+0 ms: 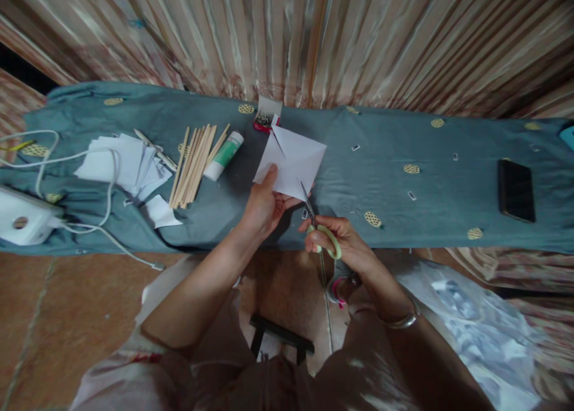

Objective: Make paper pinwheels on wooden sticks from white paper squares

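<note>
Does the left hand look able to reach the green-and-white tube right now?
Probably yes: nothing visible stands between the left hand and the green-and-white tube, though it holds the white paper.

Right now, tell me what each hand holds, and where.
The left hand holds the white paper by its near edge; the right hand holds the scissors by their handles.

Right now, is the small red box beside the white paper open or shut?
Open. The small red box has its pale flap raised, and metallic pieces show inside.

Wide gap betw. paper & phone, glue stick + sticks block L, box behind paper
</note>
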### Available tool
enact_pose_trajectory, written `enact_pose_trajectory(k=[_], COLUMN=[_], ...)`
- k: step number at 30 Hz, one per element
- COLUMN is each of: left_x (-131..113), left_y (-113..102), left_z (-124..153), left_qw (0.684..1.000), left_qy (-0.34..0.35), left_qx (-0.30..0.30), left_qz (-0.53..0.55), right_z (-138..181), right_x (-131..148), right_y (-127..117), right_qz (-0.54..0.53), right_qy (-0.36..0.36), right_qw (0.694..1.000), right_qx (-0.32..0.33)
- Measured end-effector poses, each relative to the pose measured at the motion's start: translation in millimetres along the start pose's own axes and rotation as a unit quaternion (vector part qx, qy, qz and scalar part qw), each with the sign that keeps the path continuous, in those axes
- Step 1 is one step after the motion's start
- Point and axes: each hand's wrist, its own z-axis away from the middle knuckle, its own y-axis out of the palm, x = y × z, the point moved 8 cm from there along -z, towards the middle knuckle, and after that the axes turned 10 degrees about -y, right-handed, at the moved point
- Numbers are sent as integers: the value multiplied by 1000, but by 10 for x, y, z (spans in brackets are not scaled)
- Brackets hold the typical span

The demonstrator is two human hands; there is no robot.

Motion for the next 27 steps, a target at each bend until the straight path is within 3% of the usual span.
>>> enact_pose_trajectory(k=[14, 27], left_x=[6, 17], left_y=[-20, -9], left_z=[-17, 6], left_qw=[1000, 1000], left_qy=[-1, -10], left_qx=[16, -7], left_qz=[16, -13], right_z=[-4, -12], right_x=[-37, -52], right_y=[-11, -16], right_qz=[-19, -23], right_qy=[18, 13], right_qw=[999, 999], right_qx=[-22, -26])
